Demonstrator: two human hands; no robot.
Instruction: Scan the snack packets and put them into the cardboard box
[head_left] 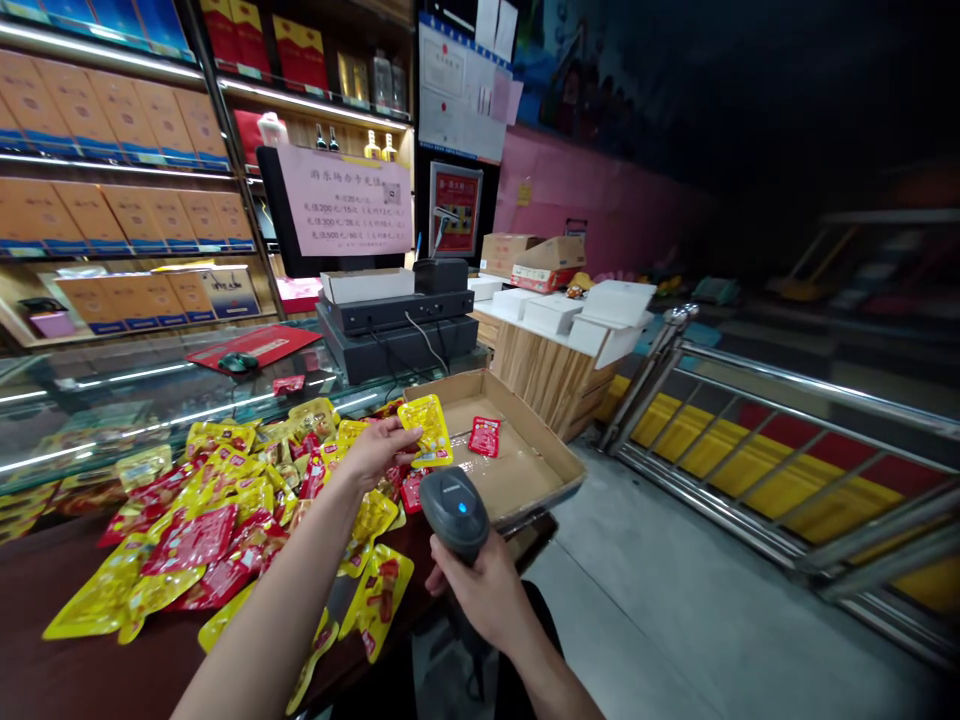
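The left grip (379,452) is closed, thumb and fingers pinching one side of a yellow snack packet (431,430), held up at the left side of an open shallow cardboard tray (525,485). The right grip (480,590) is wrapped around the handle of a dark barcode scanner (454,508), its blue light lit, in front of the tray. One red packet (485,437) lies inside the tray. Left of it, a loose, overlapping heap of yellow and red packets (225,490) covers much of the dark reddish-brown tabletop (41,590) and reaches the glass counter (97,385) behind. A computer mouse (238,363) sits on a red mat (281,342) upon the glass. Beyond stands a monitor (271,215) bearing a pink paper notice (345,215). Lit shelves (112,168) of boxes and bottles line the back left; a metal railing (787,378) crosses the grey floor (645,590) at right, with a dim area behind.
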